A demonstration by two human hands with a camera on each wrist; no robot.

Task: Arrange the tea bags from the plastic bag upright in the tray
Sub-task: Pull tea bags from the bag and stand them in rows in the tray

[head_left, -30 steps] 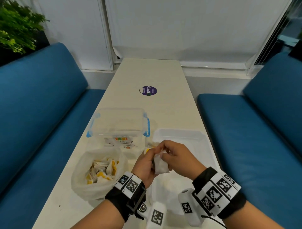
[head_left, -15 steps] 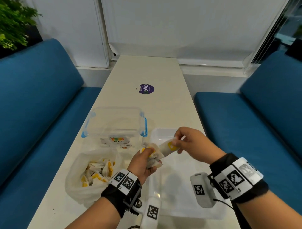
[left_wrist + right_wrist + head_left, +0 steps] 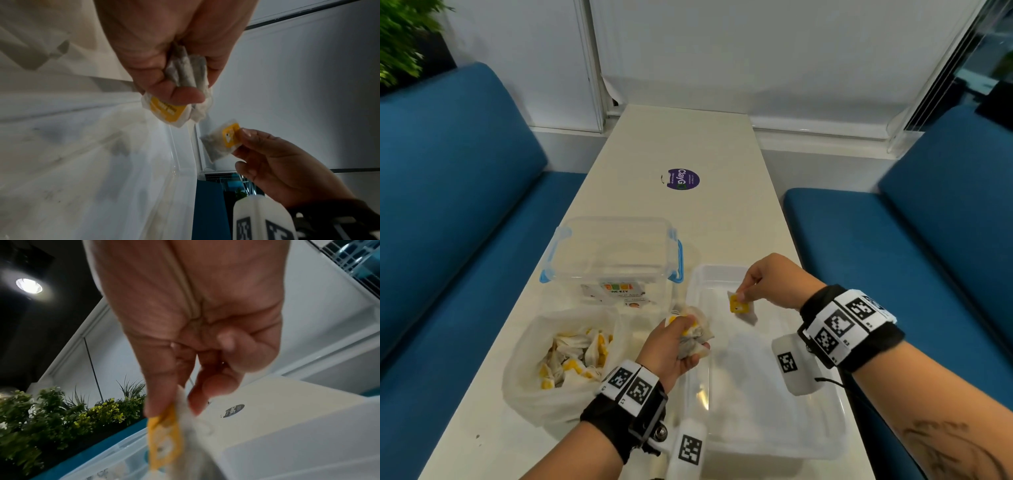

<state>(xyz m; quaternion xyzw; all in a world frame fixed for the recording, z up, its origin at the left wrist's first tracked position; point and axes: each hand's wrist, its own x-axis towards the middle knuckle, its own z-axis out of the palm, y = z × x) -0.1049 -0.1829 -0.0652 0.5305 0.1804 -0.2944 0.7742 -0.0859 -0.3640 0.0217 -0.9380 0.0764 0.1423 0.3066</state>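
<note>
1. The right hand [image 3: 774,281] pinches one tea bag [image 3: 741,306] by its yellow-labelled top edge, thumb and forefinger closed on it.
2. The bag hangs below that pinch, long axis near vertical but tilted, over the far end of the tray [image 3: 835,442]; the floor lies directly beneath it.
3. The left hand [image 3: 674,346] clutches a bundle of tea bags [image 3: 693,334], fingers curled round them, beside the tray's near-left wall.
4. The plastic bag [image 3: 524,383] lies further left of that grip.
5. Judged: the right hand is nearer, and lowers straight down.
</note>
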